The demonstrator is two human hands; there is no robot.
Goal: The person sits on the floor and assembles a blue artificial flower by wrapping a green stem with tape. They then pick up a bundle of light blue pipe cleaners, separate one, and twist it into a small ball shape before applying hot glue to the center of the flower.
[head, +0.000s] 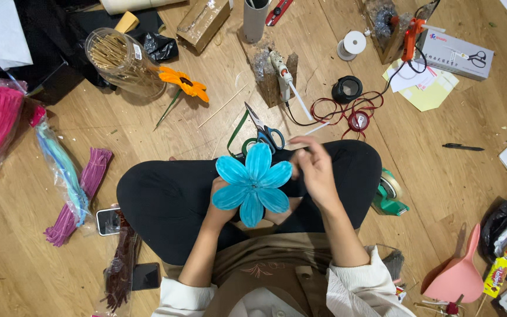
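The left hand (221, 206) holds a blue paper flower (252, 183) from below, over the person's crossed legs; its fingers are closed around the underside of the bloom, mostly hidden by the petals. The right hand (313, 170) sits just to the right of the flower, its fingers (298, 147) pinched together at the upper right petals; whether they grip anything small cannot be told. Just beyond the fingers, on the wooden floor (429, 147), lie blue-handled scissors (265, 130) and a green ribbon (237, 132). To the right of the right hand, beside the knee, stands a green tape dispenser (389, 194). Farther out from the fingers, a glue gun (281, 73) leans on a wooden block, with red cord (347, 108) coiled near it. Up and left of the flower lies an orange paper flower (184, 83), next to a clear jar of sticks (118, 58). Far left of the left hand lie purple pipe cleaners (83, 194).
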